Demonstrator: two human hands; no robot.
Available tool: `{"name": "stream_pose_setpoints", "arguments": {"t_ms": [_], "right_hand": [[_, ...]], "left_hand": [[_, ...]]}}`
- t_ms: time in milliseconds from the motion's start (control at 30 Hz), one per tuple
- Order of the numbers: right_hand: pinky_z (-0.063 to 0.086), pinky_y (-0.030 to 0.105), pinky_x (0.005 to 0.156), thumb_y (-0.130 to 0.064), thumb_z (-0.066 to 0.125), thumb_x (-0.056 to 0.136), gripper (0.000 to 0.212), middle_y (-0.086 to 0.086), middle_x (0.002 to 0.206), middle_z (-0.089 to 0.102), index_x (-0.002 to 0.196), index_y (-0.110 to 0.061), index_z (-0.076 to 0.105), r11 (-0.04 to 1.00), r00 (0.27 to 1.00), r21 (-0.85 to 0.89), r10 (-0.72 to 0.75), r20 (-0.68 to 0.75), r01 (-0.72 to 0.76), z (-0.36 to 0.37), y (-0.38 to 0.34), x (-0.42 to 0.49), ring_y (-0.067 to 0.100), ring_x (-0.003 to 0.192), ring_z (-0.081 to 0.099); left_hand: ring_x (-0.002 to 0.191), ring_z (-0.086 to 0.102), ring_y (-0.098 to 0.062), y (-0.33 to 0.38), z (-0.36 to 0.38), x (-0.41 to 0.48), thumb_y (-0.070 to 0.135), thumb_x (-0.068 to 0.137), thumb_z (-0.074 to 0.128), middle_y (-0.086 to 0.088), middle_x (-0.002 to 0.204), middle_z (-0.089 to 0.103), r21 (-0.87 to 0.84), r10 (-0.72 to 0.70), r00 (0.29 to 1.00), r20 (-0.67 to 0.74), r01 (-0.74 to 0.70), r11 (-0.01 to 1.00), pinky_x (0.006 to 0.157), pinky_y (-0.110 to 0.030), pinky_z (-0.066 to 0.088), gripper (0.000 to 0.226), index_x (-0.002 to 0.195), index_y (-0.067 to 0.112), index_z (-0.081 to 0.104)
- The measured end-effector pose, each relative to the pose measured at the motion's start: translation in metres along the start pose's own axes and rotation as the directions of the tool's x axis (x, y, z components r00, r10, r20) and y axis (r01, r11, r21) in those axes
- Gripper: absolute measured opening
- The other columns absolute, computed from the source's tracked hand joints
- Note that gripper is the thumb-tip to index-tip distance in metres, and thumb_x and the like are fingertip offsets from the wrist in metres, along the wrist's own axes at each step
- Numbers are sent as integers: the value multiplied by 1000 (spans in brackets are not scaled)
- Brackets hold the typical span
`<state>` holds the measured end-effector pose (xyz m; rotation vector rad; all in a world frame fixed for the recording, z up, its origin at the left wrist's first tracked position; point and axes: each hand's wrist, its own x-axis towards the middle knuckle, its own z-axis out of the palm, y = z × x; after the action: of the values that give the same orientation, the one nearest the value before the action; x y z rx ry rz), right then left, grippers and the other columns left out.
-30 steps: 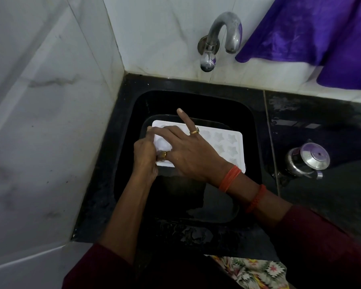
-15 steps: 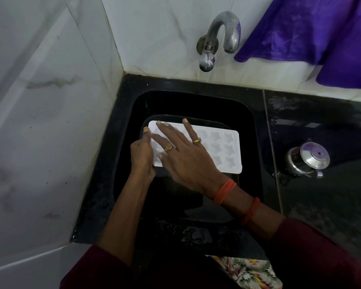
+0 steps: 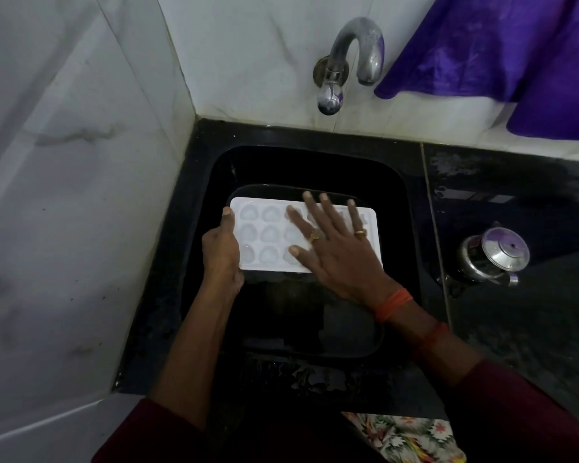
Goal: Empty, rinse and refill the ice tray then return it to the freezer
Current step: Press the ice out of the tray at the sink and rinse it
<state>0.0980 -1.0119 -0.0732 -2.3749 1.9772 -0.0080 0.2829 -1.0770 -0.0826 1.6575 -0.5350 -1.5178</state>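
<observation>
A white ice tray (image 3: 264,235) with moulded cavities lies over the black sink (image 3: 315,168), above a dark tub inside it. My left hand (image 3: 222,247) grips the tray's left edge, thumb on the rim. My right hand (image 3: 331,242) lies flat on the tray's right half with its fingers spread and straight, covering several cavities. The metal tap (image 3: 348,61) on the wall above runs no visible water.
White marble walls close in on the left and behind. A black counter (image 3: 515,212) extends right, with a steel lidded pot (image 3: 492,255) on it. A purple cloth (image 3: 498,51) hangs at the upper right.
My right hand has slid from the tray's left part to its right half and flattened, uncovering the left cavities. The left hand keeps its hold on the left edge.
</observation>
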Motion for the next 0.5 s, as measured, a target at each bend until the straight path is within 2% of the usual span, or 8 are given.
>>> {"name": "stream_pose_setpoints", "arguments": {"t_ms": [67,133,167,233,333,400,467,500], "right_hand": [[-1,56,122,-63,6,99,63,2,168,1,157,-41,5,997,997,26,72,10,-72,0,17,-5,22,155,2],[0,54,123,-64,12,99,58,3,168,5,155,-48,6,985,990,96,141,11,-142,1,33,-7,22,155,5],[1,52,123,-63,18,100,57,4,167,9,155,-49,9,972,984,153,177,16,-177,3,41,-6,22,154,8],[12,47,124,-54,36,101,55,6,162,23,154,-42,25,887,965,386,256,48,-254,5,58,-4,24,149,24],[42,36,110,-31,53,101,37,0,137,56,138,-29,56,614,924,716,363,118,-332,9,79,0,17,124,55],[57,35,85,-18,54,100,28,2,121,66,123,-24,67,342,866,837,421,270,-427,11,88,6,16,101,67],[57,29,55,-8,53,97,26,16,106,70,116,-12,71,96,806,861,417,420,-499,16,95,10,20,73,71],[55,27,50,-7,55,95,26,21,101,70,115,-6,70,23,779,845,402,481,-534,18,99,11,22,67,70]], "left_hand": [[79,75,-25,2,-3,1,48,101,51,-7,98,75,3,0,1000,2,0,1000,52,-33,59,41,101,12,70],[72,75,-21,4,-5,1,47,102,51,-6,96,75,-4,-2,1000,18,2,1000,48,-30,56,40,102,13,70],[71,75,-21,6,-6,1,47,102,50,-6,95,76,-11,-10,999,34,11,1000,48,-30,56,40,102,13,71],[79,76,-25,9,-7,2,46,103,49,-9,100,76,-31,-46,995,88,48,998,52,-35,59,41,108,11,70],[93,74,-31,12,-8,6,41,106,45,-15,112,74,-67,-159,966,206,176,982,61,-39,62,42,119,8,67],[103,70,-35,12,-10,9,34,106,44,-20,121,69,-101,-247,924,292,287,953,59,-42,62,39,127,5,61],[110,66,-37,11,-12,14,26,105,48,-19,128,65,-120,-312,886,343,371,921,56,-43,62,36,135,8,56],[108,66,-35,11,-13,18,22,103,50,-17,129,65,-126,-331,872,361,397,909,56,-43,63,36,137,11,55]]}}
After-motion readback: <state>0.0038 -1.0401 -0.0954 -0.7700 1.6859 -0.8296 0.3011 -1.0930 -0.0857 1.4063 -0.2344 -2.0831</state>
